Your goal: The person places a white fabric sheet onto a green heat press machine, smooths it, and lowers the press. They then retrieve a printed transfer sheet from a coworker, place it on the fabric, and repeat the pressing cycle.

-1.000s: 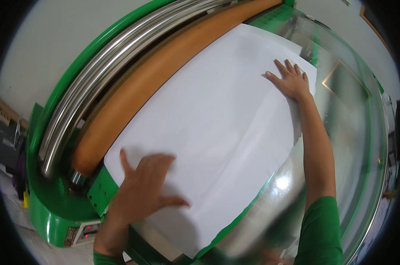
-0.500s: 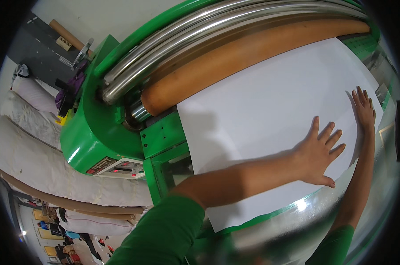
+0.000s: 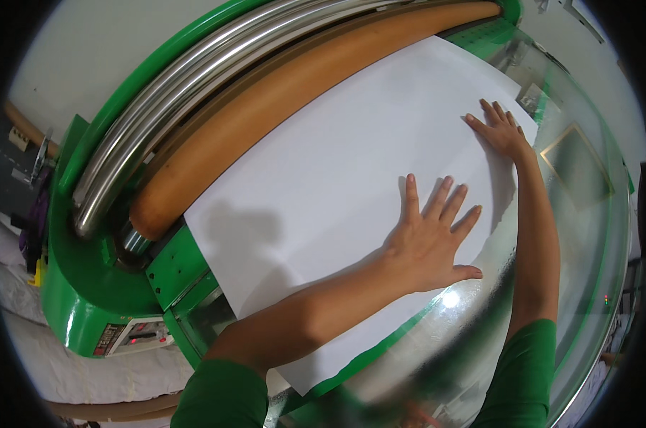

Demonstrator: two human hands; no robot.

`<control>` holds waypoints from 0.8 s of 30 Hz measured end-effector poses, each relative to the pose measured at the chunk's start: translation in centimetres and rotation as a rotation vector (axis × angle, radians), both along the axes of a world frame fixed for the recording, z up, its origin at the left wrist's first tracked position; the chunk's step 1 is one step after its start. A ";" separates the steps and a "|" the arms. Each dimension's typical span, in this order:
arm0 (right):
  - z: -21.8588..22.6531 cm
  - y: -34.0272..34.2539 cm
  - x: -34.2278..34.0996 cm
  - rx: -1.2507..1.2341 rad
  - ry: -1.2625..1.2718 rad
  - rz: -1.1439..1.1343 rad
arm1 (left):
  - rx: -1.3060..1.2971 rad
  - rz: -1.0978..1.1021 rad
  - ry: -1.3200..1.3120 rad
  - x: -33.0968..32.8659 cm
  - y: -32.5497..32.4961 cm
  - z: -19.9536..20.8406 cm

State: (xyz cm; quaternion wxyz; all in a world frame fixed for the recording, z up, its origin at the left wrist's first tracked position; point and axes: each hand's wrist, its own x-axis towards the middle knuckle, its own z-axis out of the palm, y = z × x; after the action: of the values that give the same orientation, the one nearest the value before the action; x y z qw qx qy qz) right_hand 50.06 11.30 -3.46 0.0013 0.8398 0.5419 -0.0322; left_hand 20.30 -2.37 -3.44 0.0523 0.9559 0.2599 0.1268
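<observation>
A large white sheet of paper point(image 3: 323, 164) lies over the bed of a green machine, its far edge along a thick brown roller point(image 3: 280, 107). My left hand point(image 3: 430, 239) rests on the sheet near its close edge, palm down, with fingers spread wide. Farther right, my right hand point(image 3: 500, 128) lies on the sheet by its right edge, fingers stretched out and slightly apart. Neither hand grips anything. The sheet's near edge looks uneven and overhangs a glossy clear surface point(image 3: 473, 314).
Shiny metal rollers point(image 3: 195, 93) run behind the brown one, under a curved green frame point(image 3: 116, 93). At the left is the machine's green end housing point(image 3: 73, 299) with a control panel point(image 3: 141, 335). Pale wrapped rolls point(image 3: 109, 378) lie beyond it at the lower left.
The view has swung to the right, so the machine and both hands appear farther left. Both hands remain flat on the sheet with fingers extended.
</observation>
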 end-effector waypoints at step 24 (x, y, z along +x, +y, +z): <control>-1.1 -1.2 1.9 0.216 -0.087 0.014 | 0.011 0.114 -0.047 -0.3 2.3 -0.1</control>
State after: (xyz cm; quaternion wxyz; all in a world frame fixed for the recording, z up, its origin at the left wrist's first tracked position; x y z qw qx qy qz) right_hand 51.99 10.06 -4.57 -0.0655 0.8320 0.5473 0.0629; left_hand 20.00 -0.11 -3.57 0.0458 0.9366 0.3117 0.1536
